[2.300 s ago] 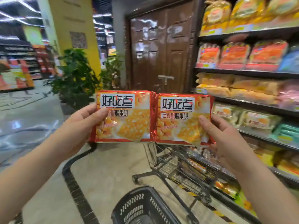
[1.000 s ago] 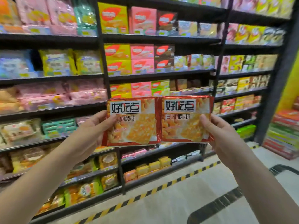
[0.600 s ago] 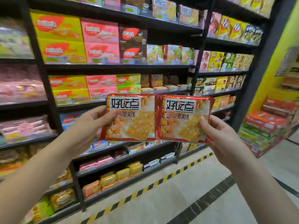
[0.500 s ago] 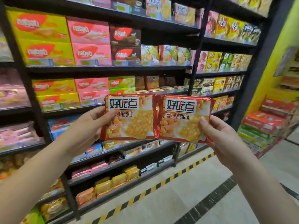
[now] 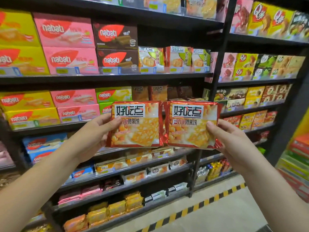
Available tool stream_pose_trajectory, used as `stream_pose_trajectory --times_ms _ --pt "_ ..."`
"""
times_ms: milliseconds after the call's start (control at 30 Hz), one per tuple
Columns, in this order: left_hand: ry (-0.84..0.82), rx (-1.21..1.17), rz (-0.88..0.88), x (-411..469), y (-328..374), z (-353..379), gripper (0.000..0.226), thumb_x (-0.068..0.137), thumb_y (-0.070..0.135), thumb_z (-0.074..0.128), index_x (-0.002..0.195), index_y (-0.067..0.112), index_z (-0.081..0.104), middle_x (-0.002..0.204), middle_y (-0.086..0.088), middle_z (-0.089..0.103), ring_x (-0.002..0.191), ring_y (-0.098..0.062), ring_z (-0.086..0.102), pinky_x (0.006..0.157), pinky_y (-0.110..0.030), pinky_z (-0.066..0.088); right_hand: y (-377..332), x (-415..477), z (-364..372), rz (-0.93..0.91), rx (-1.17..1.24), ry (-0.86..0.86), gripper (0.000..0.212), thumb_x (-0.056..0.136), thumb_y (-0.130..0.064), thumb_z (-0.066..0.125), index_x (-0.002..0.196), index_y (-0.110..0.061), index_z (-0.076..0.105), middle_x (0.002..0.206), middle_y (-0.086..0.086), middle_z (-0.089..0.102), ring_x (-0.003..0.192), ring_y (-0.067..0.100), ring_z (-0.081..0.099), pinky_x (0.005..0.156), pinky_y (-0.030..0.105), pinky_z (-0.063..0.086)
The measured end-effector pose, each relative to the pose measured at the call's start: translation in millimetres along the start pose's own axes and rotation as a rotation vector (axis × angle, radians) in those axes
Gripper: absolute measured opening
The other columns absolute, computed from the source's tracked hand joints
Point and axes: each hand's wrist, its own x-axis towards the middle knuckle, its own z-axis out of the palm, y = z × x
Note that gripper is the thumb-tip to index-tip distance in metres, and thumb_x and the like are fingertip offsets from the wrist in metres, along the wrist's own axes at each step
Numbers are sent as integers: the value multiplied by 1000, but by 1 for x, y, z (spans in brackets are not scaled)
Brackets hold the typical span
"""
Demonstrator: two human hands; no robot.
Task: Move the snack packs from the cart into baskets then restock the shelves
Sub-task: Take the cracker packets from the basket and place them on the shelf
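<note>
Since half a second ago the shelves [image 5: 107, 76] have drawn nearer and fill more of your view, while both snack packs stay raised side by side before them; your left hand [image 5: 93, 136] keeps its grip on the left pack [image 5: 138, 129] at its left edge, thumb across the front; your right hand [image 5: 232, 141] holds the right pack [image 5: 192, 131] likewise at its right edge; their inner edges touch. Each red foil pack reads "好吃点" on a white panel; the pink boxes [image 5: 66, 46], yellow boxes [image 5: 18, 46] and brown boxes [image 5: 115, 47] on the far shelves read "nabati"; the shelf tags are too blurred to read.
</note>
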Motion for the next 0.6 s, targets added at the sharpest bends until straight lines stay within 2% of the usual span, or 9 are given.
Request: stream_pose_trajectory --times_ms 100,233,400,500,533,600 --pt "62 28 -20 34 0 27 42 92 34 65 132 22 64 124 -2 74 117 -24 70 105 -53 51 4 57 -29 -3 -8 -79 27 96 -30 65 120 -19 67 108 0 78 99 17 75 83 34 53" --pt "137 27 -24 77 0 50 46 91 34 66 136 20 61 125 -3 74 118 -25 69 100 -51 54 9 133 -50 -6 0 -160 31 95 -32 67 122 -19 66 110 0 77 101 18 75 89 40 54" --pt "189 20 -21 131 -9 59 43 92 32 64 133 21 63 124 -2 74 114 -23 72 84 -38 62 29 216 -43 16 80 -229 27 96 -27 66 122 -18 67 113 0 76 103 18 74 88 37 55" --pt "212 5 -11 169 -20 58 44 89 31 64 132 19 64 122 -3 75 111 -21 73 77 -31 64 46 265 -34 35 101 -253 27 96 -28 67 122 -19 67 115 1 76 106 20 73 92 42 56" --pt "223 4 -12 183 -25 56 43 89 31 64 131 19 64 121 -3 75 111 -21 73 78 -30 64 52 280 -30 51 113 -257 28 96 -28 66 123 -20 66 115 1 76 106 21 73 93 44 56" --pt "253 -7 -13 208 -34 47 42 89 32 65 129 18 65 123 -6 74 116 -25 70 88 -38 62 61 310 -20 77 141 -279 29 97 -27 65 125 -19 65 116 3 75 106 24 73 95 47 55"
